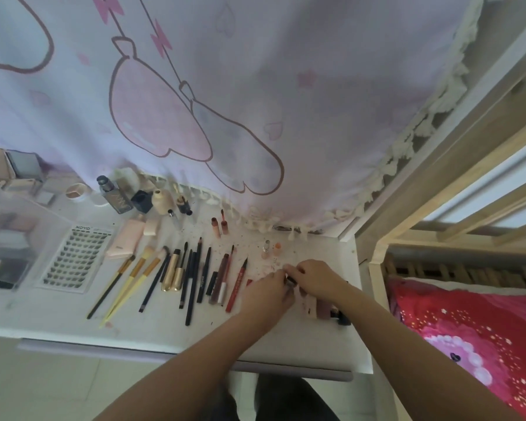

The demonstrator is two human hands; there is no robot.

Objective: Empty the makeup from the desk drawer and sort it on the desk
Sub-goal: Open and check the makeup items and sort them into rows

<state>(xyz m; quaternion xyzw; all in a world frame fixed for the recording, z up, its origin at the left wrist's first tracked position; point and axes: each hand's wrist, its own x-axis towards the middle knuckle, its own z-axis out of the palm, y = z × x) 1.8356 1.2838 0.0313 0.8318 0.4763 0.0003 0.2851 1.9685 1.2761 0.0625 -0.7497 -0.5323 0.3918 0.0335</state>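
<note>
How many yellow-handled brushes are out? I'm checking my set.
2: both brushes lie side by side on the desk, slanted, right of the lash tray. Others may be hidden.

"KOYO" on the lash tray; other lettering on pencils and bottle too blurred.

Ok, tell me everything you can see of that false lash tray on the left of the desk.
The false lash tray is a flat, pale rectangular card with rows of small dark lash clusters under what looks like clear plastic, and a dark brand mark at its top edge. It lies flat on the white desk, slightly skewed, between a clear plastic box and the makeup brushes. A pink tube lies just beside its top right corner. Neither hand is near it.
</note>
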